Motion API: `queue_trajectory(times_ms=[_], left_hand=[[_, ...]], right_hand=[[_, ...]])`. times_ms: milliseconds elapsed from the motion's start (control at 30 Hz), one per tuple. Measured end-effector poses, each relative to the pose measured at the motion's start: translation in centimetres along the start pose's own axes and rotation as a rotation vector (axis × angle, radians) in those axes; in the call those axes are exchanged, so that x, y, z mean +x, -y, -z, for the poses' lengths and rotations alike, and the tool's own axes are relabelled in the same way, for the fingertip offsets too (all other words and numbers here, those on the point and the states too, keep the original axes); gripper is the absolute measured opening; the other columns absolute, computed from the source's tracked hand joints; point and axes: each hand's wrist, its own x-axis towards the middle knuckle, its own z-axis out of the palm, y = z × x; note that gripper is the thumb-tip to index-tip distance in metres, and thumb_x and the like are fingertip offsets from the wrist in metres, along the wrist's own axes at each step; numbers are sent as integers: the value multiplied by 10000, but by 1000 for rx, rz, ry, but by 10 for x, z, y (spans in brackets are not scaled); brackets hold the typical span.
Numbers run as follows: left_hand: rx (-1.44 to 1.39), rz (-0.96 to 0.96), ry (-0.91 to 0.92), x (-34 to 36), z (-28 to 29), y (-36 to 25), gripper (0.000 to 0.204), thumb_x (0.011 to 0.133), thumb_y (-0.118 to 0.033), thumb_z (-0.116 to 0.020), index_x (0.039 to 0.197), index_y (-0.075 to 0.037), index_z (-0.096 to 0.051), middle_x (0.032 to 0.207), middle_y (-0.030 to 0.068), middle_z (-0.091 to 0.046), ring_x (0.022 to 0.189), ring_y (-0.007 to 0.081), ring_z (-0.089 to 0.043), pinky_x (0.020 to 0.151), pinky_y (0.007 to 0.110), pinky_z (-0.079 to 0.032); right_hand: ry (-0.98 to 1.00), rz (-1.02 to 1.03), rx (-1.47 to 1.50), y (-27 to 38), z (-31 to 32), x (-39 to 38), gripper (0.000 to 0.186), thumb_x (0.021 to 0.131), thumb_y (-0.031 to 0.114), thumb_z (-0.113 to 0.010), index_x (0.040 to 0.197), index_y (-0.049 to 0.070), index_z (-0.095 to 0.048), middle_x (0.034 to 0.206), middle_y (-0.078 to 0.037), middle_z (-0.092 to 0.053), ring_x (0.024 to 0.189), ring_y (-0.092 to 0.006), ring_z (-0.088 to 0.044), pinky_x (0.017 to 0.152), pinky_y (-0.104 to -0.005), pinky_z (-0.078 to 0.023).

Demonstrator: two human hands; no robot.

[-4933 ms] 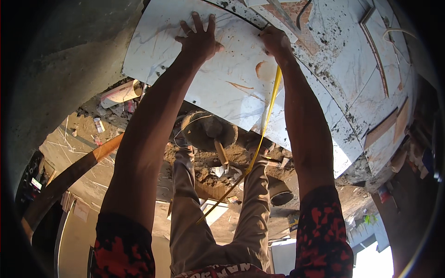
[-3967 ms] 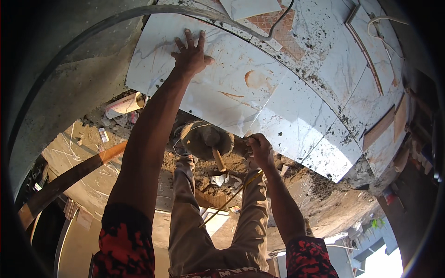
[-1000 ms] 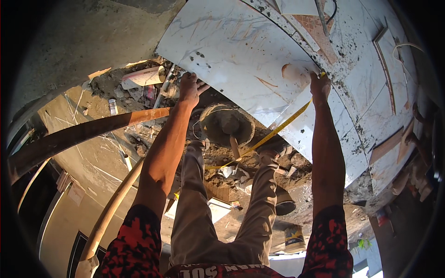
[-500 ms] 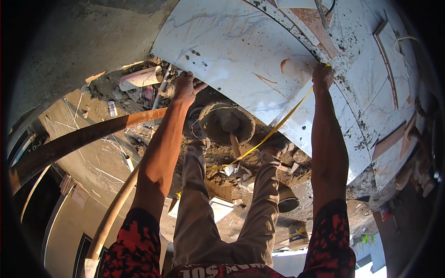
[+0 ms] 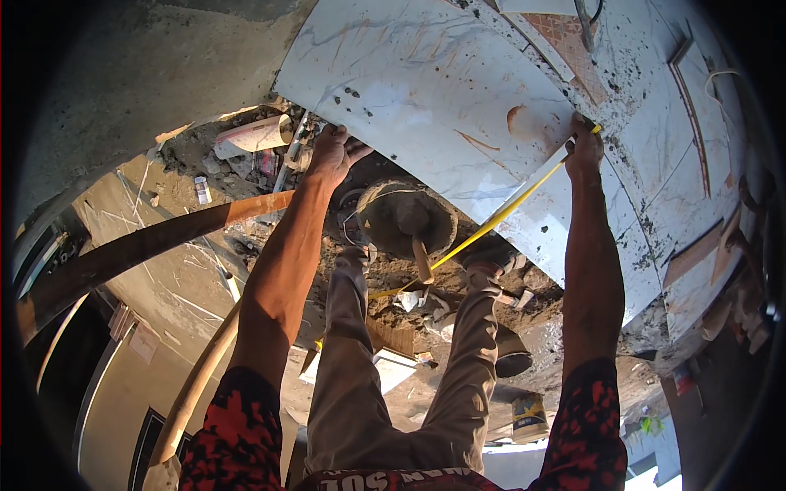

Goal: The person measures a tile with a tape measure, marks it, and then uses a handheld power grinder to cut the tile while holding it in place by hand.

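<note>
A large white marble-look tile [image 5: 426, 90] with grey veins and brown smears lies in front of me. My left hand [image 5: 332, 155] is at its near left edge, its upper fingers closed against the rim and the others sticking out to the right. At the tile's right side my right hand [image 5: 584, 147] is closed on the end of a yellow tape measure [image 5: 516, 203]. From there the tape runs across the tile's near edge and down toward my legs, where its other end is hidden. A round mortar bucket [image 5: 438, 221] with a wooden-handled tool [image 5: 422, 262] sits below the edge.
More dusty tiles [image 5: 655, 147] cover the right side. A concrete surface [image 5: 155, 74] is at upper left. Rubble and a pale cylinder [image 5: 255, 135] lie left of my left hand. A curved brown bar [image 5: 155, 233] crosses the left. Another bucket [image 5: 512, 353] stands near my leg.
My right hand has moved slightly right and down with the tape end. The tape now looks straighter and tighter. My left hand stays at the tile edge; the whole view has shifted slightly.
</note>
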Motion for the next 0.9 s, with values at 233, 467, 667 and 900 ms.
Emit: queue_trajectory(times_ms=[233, 467, 667, 900], left_hand=[[-8, 1, 34, 0, -4, 0, 327, 1034, -120, -314, 1357, -77, -340, 1342, 169, -451, 1206, 375, -516, 1003, 586, -468], [-52, -14, 16, 3, -2, 3, 302, 1032, -117, -319, 1324, -58, -364, 1318, 165, -469, 1193, 383, -527, 999, 579, -475], [-13, -61, 42, 4, -3, -3, 250, 1020, -127, -356, 1244, -54, -438, 1198, 141, -551, 1072, 331, -610, 970, 557, -504], [13, -52, 51, 5, -8, -5, 252, 1016, -130, -357, 1239, -46, -437, 1191, 130, -548, 1085, 323, -601, 950, 545, -522]], right_hand=[[52, -41, 207, -4, 10, 5, 261, 901, 180, -660, 1128, 69, -599, 1009, -32, -602, 939, -172, -569, 794, -334, -452], [155, -60, 316, -5, 14, 16, 308, 910, 151, -640, 1186, 31, -573, 1049, -74, -608, 1004, -210, -584, 897, -399, -479], [57, -47, 216, 4, 2, 11, 305, 895, 154, -648, 1172, 39, -590, 1058, -65, -607, 1007, -205, -575, 867, -387, -463], [-37, 2, 18, 14, -3, 9, 364, 855, 276, -707, 1156, 89, -620, 1006, -19, -603, 918, -149, -540, 746, -322, -403]])
